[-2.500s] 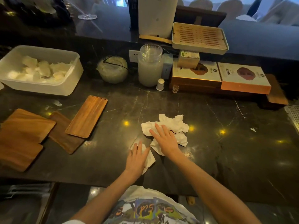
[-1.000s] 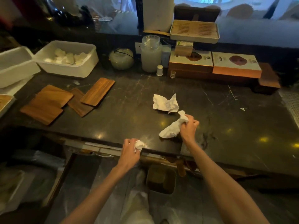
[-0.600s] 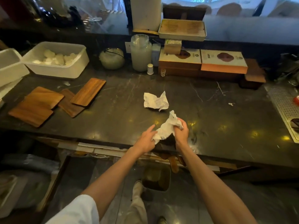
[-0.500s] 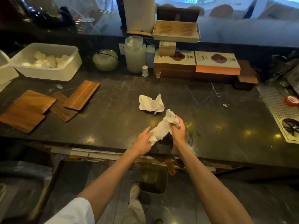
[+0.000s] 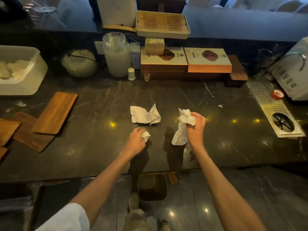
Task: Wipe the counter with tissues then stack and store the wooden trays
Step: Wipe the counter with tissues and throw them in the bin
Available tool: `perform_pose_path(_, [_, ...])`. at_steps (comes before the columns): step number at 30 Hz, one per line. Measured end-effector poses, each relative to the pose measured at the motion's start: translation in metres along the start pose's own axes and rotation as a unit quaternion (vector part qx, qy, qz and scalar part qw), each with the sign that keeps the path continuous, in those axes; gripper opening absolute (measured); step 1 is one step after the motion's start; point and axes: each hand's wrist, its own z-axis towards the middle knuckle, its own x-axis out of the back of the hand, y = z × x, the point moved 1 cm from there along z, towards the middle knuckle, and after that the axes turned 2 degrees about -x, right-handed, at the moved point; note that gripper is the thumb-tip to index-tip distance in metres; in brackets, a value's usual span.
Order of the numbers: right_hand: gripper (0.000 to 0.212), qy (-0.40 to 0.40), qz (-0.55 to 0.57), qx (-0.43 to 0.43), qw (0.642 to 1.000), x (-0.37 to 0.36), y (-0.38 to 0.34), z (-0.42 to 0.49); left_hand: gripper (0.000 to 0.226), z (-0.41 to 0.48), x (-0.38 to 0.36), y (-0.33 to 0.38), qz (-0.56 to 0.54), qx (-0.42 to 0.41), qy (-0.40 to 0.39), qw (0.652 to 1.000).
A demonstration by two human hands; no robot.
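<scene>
My right hand (image 5: 195, 129) grips a long crumpled white tissue (image 5: 181, 130) that hangs down over the dark marble counter (image 5: 216, 147). A small balled tissue (image 5: 145, 135) is closed in my left hand (image 5: 135, 141), low over the counter's middle. Another crumpled tissue (image 5: 145, 115) lies loose just beyond both hands. At the left, several wooden trays overlap on the counter: a long one (image 5: 55, 112) rests tilted on a darker one (image 5: 31, 136), and more (image 5: 6, 129) are cut off by the frame's edge.
A white bin of tissues (image 5: 18, 72) stands at the back left, beside a round glass jar (image 5: 79, 62) and a tall jar (image 5: 117, 55). Boxes (image 5: 185, 61) with a slatted tray (image 5: 162, 25) on top line the back. A metal drain grate (image 5: 275, 109) lies at the right; a small bin (image 5: 152, 186) sits below the counter's edge.
My hands have parted: the left one let go of the long tissue and keeps only its small ball. The right hand carried the long tissue rightward over the counter.
</scene>
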Motion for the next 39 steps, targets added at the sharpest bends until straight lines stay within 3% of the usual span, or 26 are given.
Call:
perform_pose_path(7, [0.051,-0.019,0.05,0.034,0.998,0.026,-0.022,0.009,0.05,-0.002,-0.012,0.024,0.005,-0.006,-0.023,1.0])
perform_pose_path(15, [0.074,-0.138,-0.002,0.093,0.986,0.034,-0.013,0.009,0.047,-0.061,-0.013,0.049,-0.008,0.05,0.057,0.997])
perform_pose_path(18, [0.055,-0.179,-0.031,0.093,0.979,0.042,-0.005,0.012,0.046,-0.096,-0.025,0.054,-0.015,0.086,0.08,0.993])
perform_pose_path(23, [0.028,-0.213,-0.072,0.162,0.961,0.066,-0.001,-0.013,0.046,-0.141,-0.054,0.059,-0.035,0.123,0.112,0.986])
perform_pose_path(29, [0.01,-0.287,-0.099,0.215,0.928,0.064,0.008,-0.06,0.042,-0.175,-0.055,0.062,-0.073,0.137,0.179,0.972])
perform_pose_path(33, [0.022,-0.317,-0.138,0.187,0.919,0.047,0.023,-0.097,0.038,-0.196,-0.049,0.046,-0.089,0.169,0.175,0.966])
perform_pose_path(39, [0.051,-0.356,-0.187,0.144,0.904,0.018,0.047,-0.178,0.046,-0.24,-0.068,-0.002,-0.151,0.202,0.108,0.962])
